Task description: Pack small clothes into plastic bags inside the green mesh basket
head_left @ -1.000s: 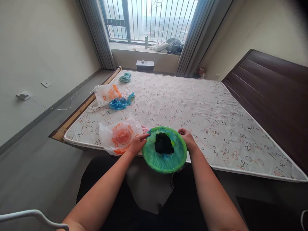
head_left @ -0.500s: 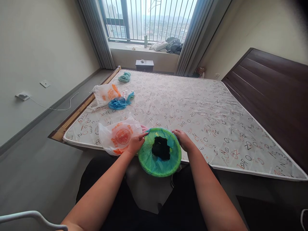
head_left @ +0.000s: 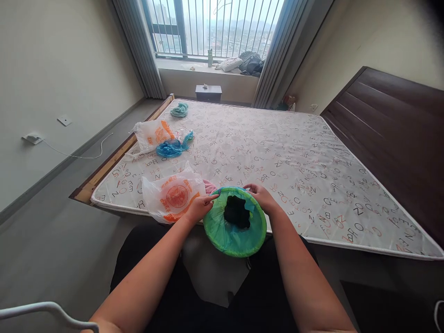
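Observation:
A round green bin (head_left: 211, 238) is between my knees at the mattress edge, its opening tilted towards me. Thin blue-green plastic lines its inside and folds over the rim. A crumpled black thing (head_left: 237, 212), which looks like cloth, lies in it. My left hand (head_left: 201, 207) pinches the liner at the rim's far left. At the far right of the rim, my right hand (head_left: 262, 199) is closed on the edge, some fingertips hidden behind it. Left of the bin lies a white plastic bag (head_left: 177, 196) with orange print, and a pink cloth (head_left: 209, 186) peeks out beside it.
On the letter-print mattress (head_left: 277, 162) lie another white bag (head_left: 152, 135), a blue plastic bag (head_left: 169, 149) and a teal bundle (head_left: 179, 110). A dark headboard (head_left: 388, 115) stands at right. A small bedside table (head_left: 208, 92) is below the window.
The bin has shifted slightly to the right and its tilt has changed a little. My left hand has moved right along with it, and more of the pink cloth shows.

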The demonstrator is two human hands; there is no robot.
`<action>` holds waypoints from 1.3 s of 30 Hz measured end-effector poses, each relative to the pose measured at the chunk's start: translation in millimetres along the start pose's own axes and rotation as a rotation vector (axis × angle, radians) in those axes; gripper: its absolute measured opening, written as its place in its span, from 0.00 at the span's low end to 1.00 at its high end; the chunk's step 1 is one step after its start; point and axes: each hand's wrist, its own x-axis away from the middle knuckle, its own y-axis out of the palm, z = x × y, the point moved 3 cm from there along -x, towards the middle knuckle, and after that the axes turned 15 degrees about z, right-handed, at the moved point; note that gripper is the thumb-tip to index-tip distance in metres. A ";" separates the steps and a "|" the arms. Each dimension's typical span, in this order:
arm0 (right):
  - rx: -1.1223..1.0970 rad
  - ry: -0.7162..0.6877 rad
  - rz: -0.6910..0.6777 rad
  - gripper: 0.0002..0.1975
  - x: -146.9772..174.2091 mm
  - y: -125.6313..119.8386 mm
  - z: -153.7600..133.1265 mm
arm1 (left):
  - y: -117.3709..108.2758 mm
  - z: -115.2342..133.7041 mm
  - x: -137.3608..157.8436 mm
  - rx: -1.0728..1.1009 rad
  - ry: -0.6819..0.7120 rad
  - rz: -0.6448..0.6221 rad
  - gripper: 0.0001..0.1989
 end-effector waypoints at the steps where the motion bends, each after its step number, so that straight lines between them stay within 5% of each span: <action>1: -0.018 0.042 -0.039 0.19 -0.1 0.0 0.1 | 1.0 -0.1 0.3 0.005 0.018 0.002 0.21; 4: -0.085 0.102 -0.103 0.24 1.8 -1.5 -3.9 | 3.5 -1.0 0.9 0.012 0.070 0.004 0.20; 9: -0.067 -0.069 -0.080 0.35 9.5 -6.7 -22.7 | 4.6 1.0 2.2 -0.006 0.105 -0.037 0.21; 16: 0.230 -0.347 0.233 0.19 5.1 -20.3 -31.4 | 3.3 8.1 1.9 -0.013 0.005 -0.047 0.23; 23: 0.393 -0.492 0.413 0.14 -4.9 -38.5 -14.6 | 7.6 -4.0 0.5 0.072 -0.209 0.008 0.26; 30: 0.188 -0.321 0.570 0.21 -14.1 -54.7 2.6 | 29.4 -24.6 7.4 0.514 -0.649 -0.083 0.29; 34: -0.076 -0.216 0.495 0.27 -29.5 -55.7 16.5 | 34.8 -31.5 10.8 0.494 -0.695 -0.126 0.29; 39: -0.222 -0.035 0.404 0.18 -47.3 -54.7 27.4 | 37.1 -24.8 13.4 0.509 -0.653 -0.332 0.30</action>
